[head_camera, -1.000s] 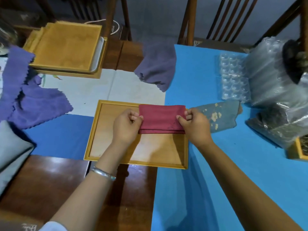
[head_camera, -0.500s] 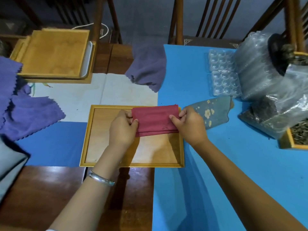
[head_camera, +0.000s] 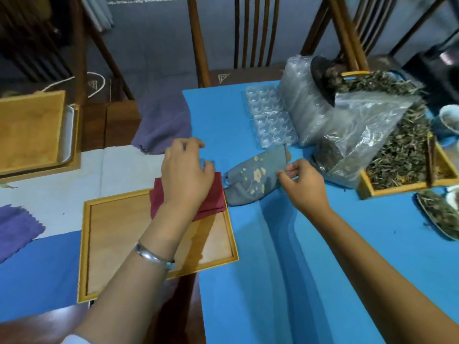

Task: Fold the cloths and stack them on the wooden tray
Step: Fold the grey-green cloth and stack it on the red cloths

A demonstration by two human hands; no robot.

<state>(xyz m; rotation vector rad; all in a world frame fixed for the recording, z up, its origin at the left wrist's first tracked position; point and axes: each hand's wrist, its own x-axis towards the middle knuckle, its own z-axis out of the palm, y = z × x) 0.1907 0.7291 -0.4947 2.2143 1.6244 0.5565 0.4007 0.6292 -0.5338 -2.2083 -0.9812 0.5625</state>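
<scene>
A folded red cloth (head_camera: 214, 194) lies on the far right corner of the wooden tray (head_camera: 83, 244). Above it hovers my left hand (head_camera: 185, 175), fingers loosely curled and holding nothing. A grey cloth with a pale flower pattern (head_camera: 248, 181) lies crumpled on the blue tablecloth just right of the tray. My right hand (head_camera: 301, 186) is at its right edge, thumb and fingertips close to the fabric with a gap of blue showing between them. A grey-purple cloth (head_camera: 164, 125) hangs over the table's far edge. At the left edge lies a purple cloth with a zigzag hem (head_camera: 15, 229).
Stacked wooden trays (head_camera: 29, 130) stand at the back left. Clear plastic blister trays (head_camera: 270, 120), a plastic bag of dried leaves (head_camera: 360, 135) and a wooden box of leaves (head_camera: 397, 189) crowd the right. Chairs stand behind the table.
Both hands have let go of the red cloth, which now rests on the tray. My left hand rose above it and my right hand moved right to the grey flowered cloth.
</scene>
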